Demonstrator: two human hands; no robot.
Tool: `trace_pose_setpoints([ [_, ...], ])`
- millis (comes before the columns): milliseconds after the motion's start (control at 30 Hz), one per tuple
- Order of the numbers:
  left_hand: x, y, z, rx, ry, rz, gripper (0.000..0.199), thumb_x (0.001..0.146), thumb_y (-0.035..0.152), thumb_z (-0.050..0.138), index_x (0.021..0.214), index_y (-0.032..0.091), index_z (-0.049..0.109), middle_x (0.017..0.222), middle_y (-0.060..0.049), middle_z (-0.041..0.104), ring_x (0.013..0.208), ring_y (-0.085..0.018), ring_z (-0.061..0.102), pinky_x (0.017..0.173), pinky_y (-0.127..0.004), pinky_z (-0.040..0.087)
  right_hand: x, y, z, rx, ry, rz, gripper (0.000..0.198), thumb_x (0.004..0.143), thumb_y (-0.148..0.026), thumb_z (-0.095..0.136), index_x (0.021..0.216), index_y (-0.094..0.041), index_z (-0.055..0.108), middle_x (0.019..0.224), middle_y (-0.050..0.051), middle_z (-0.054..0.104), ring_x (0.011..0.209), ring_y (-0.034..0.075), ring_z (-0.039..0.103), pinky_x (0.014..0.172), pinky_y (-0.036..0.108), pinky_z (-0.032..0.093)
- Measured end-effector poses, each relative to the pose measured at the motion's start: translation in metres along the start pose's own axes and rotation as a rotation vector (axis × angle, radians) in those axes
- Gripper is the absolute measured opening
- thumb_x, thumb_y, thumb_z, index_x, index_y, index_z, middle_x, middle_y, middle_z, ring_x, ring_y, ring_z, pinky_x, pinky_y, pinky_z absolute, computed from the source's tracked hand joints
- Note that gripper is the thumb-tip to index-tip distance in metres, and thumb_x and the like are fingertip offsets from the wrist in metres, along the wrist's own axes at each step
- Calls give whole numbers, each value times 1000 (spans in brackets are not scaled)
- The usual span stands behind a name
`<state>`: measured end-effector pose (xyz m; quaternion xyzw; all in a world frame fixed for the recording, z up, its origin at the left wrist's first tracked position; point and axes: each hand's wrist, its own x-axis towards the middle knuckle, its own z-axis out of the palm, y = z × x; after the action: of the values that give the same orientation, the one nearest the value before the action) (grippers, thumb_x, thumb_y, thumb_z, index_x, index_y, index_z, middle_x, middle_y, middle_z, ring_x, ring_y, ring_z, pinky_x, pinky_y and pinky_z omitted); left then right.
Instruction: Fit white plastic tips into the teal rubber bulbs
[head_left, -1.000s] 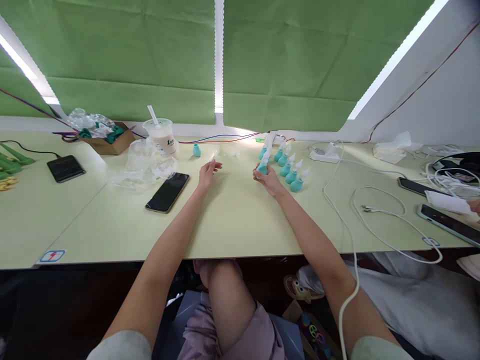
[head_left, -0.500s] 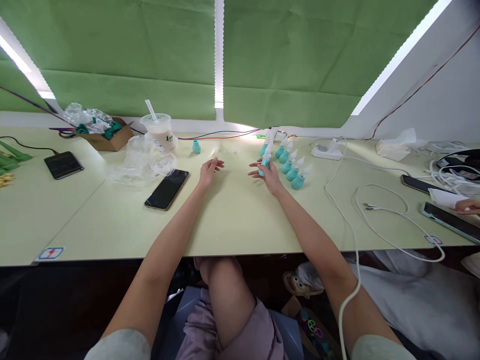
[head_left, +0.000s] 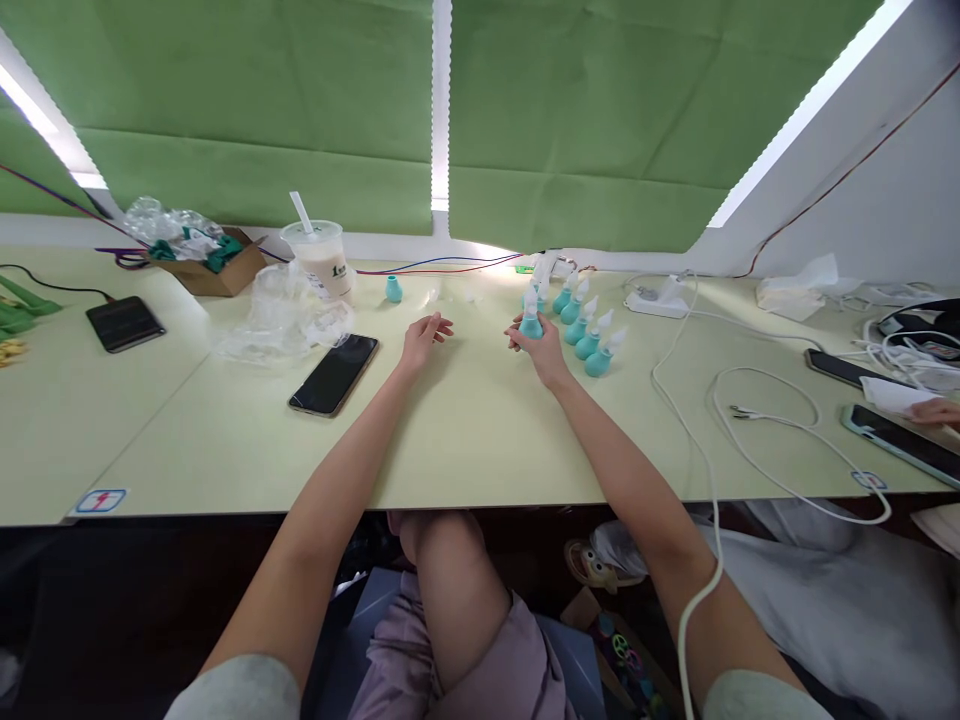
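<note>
My right hand (head_left: 546, 352) is closed round a teal bulb syringe (head_left: 531, 326) with a translucent pointed tip, which stands upright between the fingers. Just right of that hand, several like bulb syringes (head_left: 586, 345) stand in a slanting row on the table, tips up. My left hand (head_left: 422, 341) rests on the table with its fingers loosely bent and apart; nothing shows in it. Beyond the left hand sit a teal bulb (head_left: 394, 289) without a tip and small clear pieces (head_left: 433, 295), too faint to make out well.
Left of my hands are a black phone (head_left: 334, 375), a clear plastic bag (head_left: 274, 320), a drink cup (head_left: 321, 262) and a cardboard box (head_left: 214, 273). On the right lie a power strip (head_left: 658, 300), white cables (head_left: 694, 440) and another person's hand (head_left: 936, 411) by a phone (head_left: 900, 445).
The bulb syringe in my right hand has turned more upright, and the fingers have closed in around it. My left hand is nearly unmoved.
</note>
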<state>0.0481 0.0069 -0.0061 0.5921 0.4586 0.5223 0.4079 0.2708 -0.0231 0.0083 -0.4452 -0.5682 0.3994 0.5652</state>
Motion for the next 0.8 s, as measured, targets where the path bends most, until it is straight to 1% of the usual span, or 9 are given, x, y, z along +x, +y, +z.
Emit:
trace_pose_setpoints([
  [100,-1,0,1,3,-9,-1,53,84,62,41,84,15,67,81,-10,68,70,-15,56,72,-31,43,0,0,0,-62,6,-32,34,64,-39,69,88,-22,54,74,-3,60,60,10,54,59,26,47],
  [167,-1,-1,1,4,-14,1,53,84,62,41,84,16,67,81,-9,67,69,-15,56,72,-31,43,-1,-1,2,-75,9,-35,31,66,-38,67,90,-22,54,76,-2,60,59,10,53,58,26,46],
  [267,0,-2,1,13,-19,-2,52,83,62,42,84,16,67,80,-9,67,69,-15,56,72,-31,43,-3,-4,5,-19,-17,-21,32,69,-37,62,96,-23,51,84,-1,63,59,10,55,60,27,47],
  [333,0,-2,1,20,-21,-2,52,83,62,42,84,16,68,80,-9,67,68,-15,55,72,-31,43,-5,-6,7,21,-43,12,33,70,-39,60,97,-24,48,85,0,65,58,10,57,59,27,47],
  [433,0,-3,2,26,-28,4,52,83,62,43,84,16,68,80,-9,68,69,-15,56,72,-31,43,-6,-8,6,27,-70,65,32,71,-42,58,94,-24,46,76,-2,63,51,9,54,49,25,41],
  [533,-1,-3,2,23,-35,7,52,83,61,43,84,16,68,81,-9,67,69,-15,56,72,-31,43,-6,-8,6,20,-80,65,27,72,-41,58,91,-24,48,66,-4,58,44,8,47,43,23,34],
  [633,-2,-3,3,21,-39,1,53,84,62,42,84,16,68,80,-9,67,70,-15,56,72,-30,43,-6,-8,8,25,-93,54,26,73,-43,59,89,-23,51,65,-4,57,45,7,46,43,23,32],
  [800,-3,-2,3,37,-50,6,53,84,62,42,85,15,68,79,-8,67,69,-15,56,71,-30,43,-5,-8,9,59,-112,48,35,70,-52,63,87,-24,52,64,-4,53,46,7,43,43,23,33],
])
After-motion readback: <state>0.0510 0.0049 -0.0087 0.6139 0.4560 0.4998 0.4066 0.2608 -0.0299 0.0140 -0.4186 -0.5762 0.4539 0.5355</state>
